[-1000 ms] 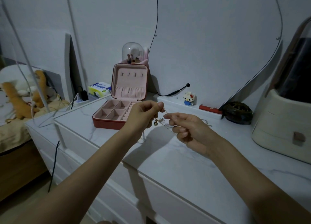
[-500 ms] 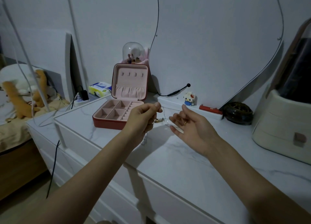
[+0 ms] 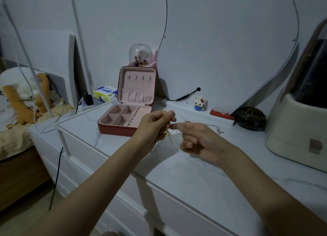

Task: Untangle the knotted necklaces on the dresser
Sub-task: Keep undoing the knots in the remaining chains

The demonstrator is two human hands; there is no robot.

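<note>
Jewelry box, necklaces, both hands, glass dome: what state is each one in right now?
Jewelry box: open, lid upright, compartments look empty.
Necklaces: held above the dresser, chains dangling.
Left hand: pinching the necklaces.
Right hand: pinching the necklaces.
Glass dome: closed over small items.

Left hand (image 3: 153,127) and right hand (image 3: 198,140) raised above desk (image 3: 194,179), each pinched thin tangled necklaces (image 3: 174,127) between them; small gold pendant (image 3: 167,133) dangled below left fingers. Open pink jewelry box (image 3: 127,119) stood behind left hand. Chain end (image 3: 218,130) trailed on desk.
</note>
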